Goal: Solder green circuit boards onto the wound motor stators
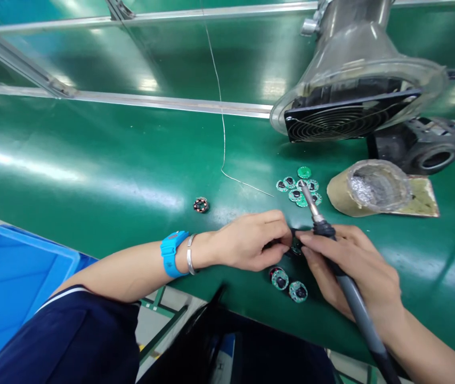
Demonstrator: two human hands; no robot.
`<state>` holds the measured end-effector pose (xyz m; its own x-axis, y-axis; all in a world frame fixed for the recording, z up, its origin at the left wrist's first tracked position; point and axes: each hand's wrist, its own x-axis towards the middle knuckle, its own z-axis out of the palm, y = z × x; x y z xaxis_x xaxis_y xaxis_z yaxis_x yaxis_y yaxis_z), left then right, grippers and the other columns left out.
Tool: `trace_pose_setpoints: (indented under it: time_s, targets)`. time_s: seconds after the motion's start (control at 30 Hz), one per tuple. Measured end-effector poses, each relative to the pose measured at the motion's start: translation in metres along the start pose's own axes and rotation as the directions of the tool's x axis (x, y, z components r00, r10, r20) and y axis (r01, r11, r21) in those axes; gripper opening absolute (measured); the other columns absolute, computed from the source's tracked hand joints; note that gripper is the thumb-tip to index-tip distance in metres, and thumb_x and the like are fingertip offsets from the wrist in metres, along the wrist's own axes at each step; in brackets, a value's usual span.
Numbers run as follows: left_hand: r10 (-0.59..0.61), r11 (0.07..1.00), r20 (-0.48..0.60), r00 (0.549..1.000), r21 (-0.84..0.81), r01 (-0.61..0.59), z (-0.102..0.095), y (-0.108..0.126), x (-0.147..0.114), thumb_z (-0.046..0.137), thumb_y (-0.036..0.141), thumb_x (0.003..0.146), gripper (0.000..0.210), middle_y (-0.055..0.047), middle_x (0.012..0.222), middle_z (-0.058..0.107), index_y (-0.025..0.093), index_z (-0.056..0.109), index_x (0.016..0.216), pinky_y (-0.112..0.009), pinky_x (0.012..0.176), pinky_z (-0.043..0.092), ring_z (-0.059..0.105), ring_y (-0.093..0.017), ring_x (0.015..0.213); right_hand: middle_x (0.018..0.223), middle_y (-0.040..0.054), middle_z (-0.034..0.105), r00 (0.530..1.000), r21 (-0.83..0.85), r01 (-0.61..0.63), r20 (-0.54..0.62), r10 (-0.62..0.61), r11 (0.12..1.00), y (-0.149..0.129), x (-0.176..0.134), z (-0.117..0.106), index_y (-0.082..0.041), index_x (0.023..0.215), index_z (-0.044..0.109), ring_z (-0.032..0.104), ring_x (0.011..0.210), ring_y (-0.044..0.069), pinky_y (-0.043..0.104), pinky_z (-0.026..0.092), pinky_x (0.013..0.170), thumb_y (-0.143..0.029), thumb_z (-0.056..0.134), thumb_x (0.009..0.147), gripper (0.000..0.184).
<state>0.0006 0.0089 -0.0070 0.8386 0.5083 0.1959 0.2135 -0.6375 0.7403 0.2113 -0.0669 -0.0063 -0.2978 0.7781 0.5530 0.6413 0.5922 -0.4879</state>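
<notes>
My right hand (pixel 363 272) is closed around a soldering iron (pixel 351 293), whose metal tip points up and away over a cluster of round green circuit boards (pixel 295 195). My left hand (pixel 255 240) pinches a small dark round part with a green circuit board (pixel 296 246). The right thumb and fingertips meet this part from the other side, and fingers hide most of it. Just below the hands lie two round board assemblies with black centres, one at the left (pixel 279 279) and another at the right (pixel 298 292). A copper-wound motor stator (pixel 201 205) sits alone beyond my left wrist.
Thin solder wire (pixel 223 133) hangs down, its end bent just above the table (pixel 139 176). At the right are a clear fume hood with a black fan grille (pixel 335 125), a tan cup (pixel 347 189) and a black iron holder (pixel 419 146). A blue bin (pixel 23 298) stands lower left.
</notes>
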Motion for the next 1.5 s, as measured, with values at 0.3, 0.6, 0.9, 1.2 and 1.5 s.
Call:
trace_pose_setpoints:
  time_s: [0.3,0.6,0.9,1.2,1.5]
  targets:
    - [0.028,0.985,-0.007,1.000,0.169,-0.026,0.006,0.001,-0.004,0.052,0.031,0.094,0.018,-0.004,0.093,0.064,0.020,0.065,0.095,-0.023,0.068,0.051,0.060,-0.011,0.076,0.090,0.0008,0.070,1.000,0.014,0.001,0.010,-0.001,1.000,-0.001,0.003,-0.001,-0.019,0.119,0.060,0.062,0.083,0.013,0.031,0.055,0.080,0.000,0.065,0.080,0.044]
    - [-0.423,0.830,0.036,0.905,-0.385,0.404,0.004,0.017,0.003,0.065,0.024,0.083,0.011,0.003,0.074,0.057,0.015,0.062,0.077,-0.017,0.056,0.046,0.052,-0.005,0.059,0.088,-0.0014,0.069,1.000,0.017,-0.008,-0.010,0.008,1.000,-0.001,0.003,0.003,-0.021,0.122,0.060,0.062,0.081,0.013,0.033,0.055,0.083,0.001,0.065,0.080,0.047]
    - [-0.576,0.525,0.310,0.757,-0.570,0.632,0.001,0.020,0.005,0.060,0.023,0.081,0.008,0.005,0.066,0.058,0.016,0.058,0.084,-0.018,0.045,0.049,0.055,-0.007,0.053,0.077,-0.0034,0.064,0.998,0.011,0.070,-0.002,-0.069,0.998,0.002,-0.003,0.003,-0.021,0.126,0.058,0.059,0.069,0.011,0.036,0.056,0.083,0.002,0.063,0.078,0.053]
    - [-0.537,0.720,0.208,0.817,-0.391,0.573,-0.001,0.020,0.002,0.055,0.019,0.084,0.004,0.004,0.066,0.060,0.015,0.058,0.084,-0.018,0.052,0.045,0.058,-0.008,0.059,0.084,-0.0014,0.071,0.994,0.049,0.090,0.062,-0.093,0.995,0.000,-0.002,0.000,-0.022,0.129,0.055,0.066,0.076,0.015,0.038,0.057,0.082,0.001,0.061,0.080,0.054]
    - [-0.582,0.715,0.168,0.795,-0.361,0.599,-0.001,0.026,0.007,0.055,0.014,0.077,0.004,0.004,0.062,0.058,0.016,0.058,0.076,-0.018,0.048,0.039,0.051,-0.007,0.053,0.086,0.0043,0.064,1.000,0.087,-0.009,-0.019,0.010,0.996,-0.005,0.004,-0.029,-0.020,0.136,0.055,0.061,0.076,0.016,0.033,0.052,0.067,-0.005,0.061,0.083,0.056]
